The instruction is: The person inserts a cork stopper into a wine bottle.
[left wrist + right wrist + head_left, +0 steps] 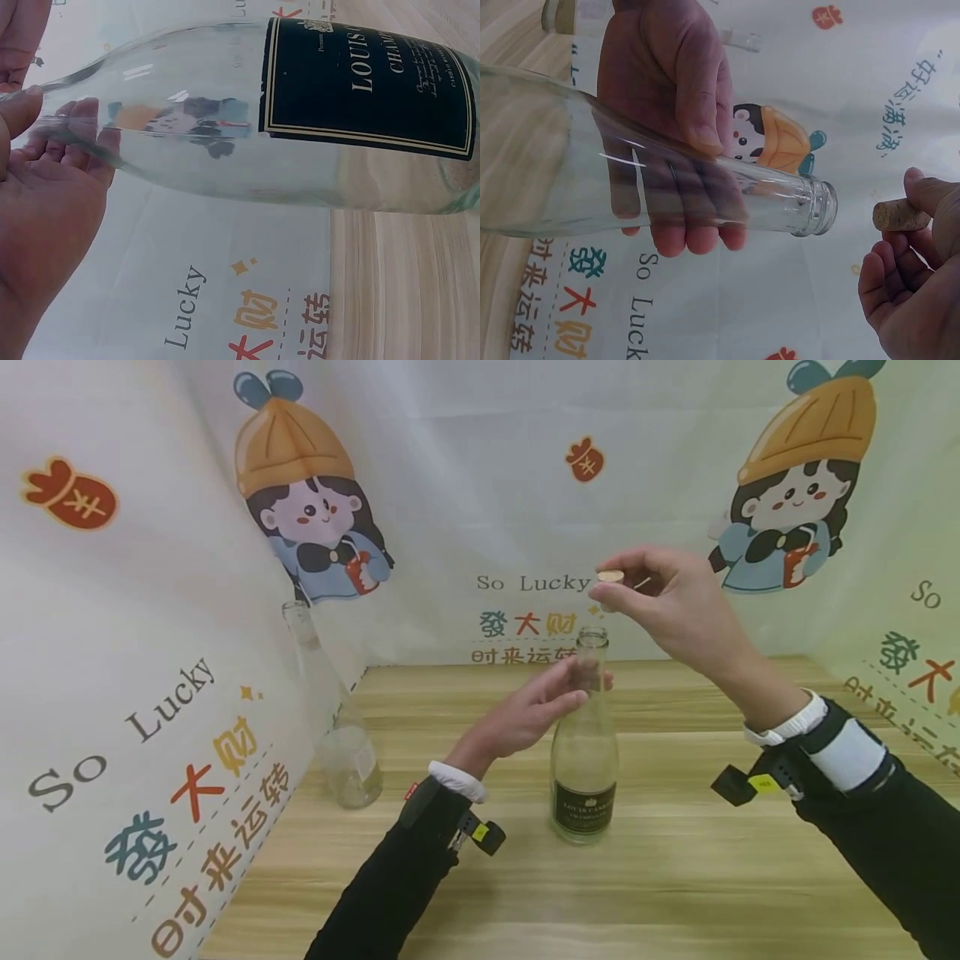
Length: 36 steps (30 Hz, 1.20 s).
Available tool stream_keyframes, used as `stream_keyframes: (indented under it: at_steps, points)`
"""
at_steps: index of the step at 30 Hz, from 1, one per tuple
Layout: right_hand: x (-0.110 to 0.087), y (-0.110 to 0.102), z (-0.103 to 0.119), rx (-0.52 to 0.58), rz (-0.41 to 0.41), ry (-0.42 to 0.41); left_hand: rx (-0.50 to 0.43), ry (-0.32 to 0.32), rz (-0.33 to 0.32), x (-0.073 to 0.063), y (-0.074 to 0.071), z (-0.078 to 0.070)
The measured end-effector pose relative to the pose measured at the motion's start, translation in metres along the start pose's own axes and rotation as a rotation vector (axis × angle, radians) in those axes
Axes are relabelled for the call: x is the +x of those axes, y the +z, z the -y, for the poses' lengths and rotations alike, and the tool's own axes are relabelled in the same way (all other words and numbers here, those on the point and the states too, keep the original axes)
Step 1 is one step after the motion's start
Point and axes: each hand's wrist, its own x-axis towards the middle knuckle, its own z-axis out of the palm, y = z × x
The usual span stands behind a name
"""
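Note:
A clear glass champagne bottle [585, 747] with a dark label [367, 86] stands upright on the table. My left hand [528, 710] holds its neck, with the fingers behind the glass and the thumb on the near side. Above the bottle, my right hand [678, 610] pinches a cork [894, 216] between thumb and fingers. A gap separates the cork from the bottle's mouth [823, 208], which is uncovered.
To the left, another clear glass bottle [348, 768] stands near the printed cloth wall [150, 652]. The wood-grain tabletop [675, 877] runs beneath both bottles. More printed cloth closes off the back and the right side.

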Motion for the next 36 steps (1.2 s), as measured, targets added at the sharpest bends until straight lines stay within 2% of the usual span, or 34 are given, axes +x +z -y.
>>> stream_keyframes:
  at_steps: [12, 22, 36]
  points:
    - [-0.003, 0.018, -0.01, 0.014, 0.032, 0.013, -0.006, 0.002, -0.001, -0.001, 0.002, 0.002]
    - [-0.006, 0.024, -0.017, 0.0, 0.017, 0.005, 0.035, -0.046, -0.04, -0.003, 0.002, 0.002]
    - [-0.012, 0.027, -0.025, 0.016, 0.03, 0.049, 0.048, -0.045, -0.045, -0.003, 0.003, 0.002]
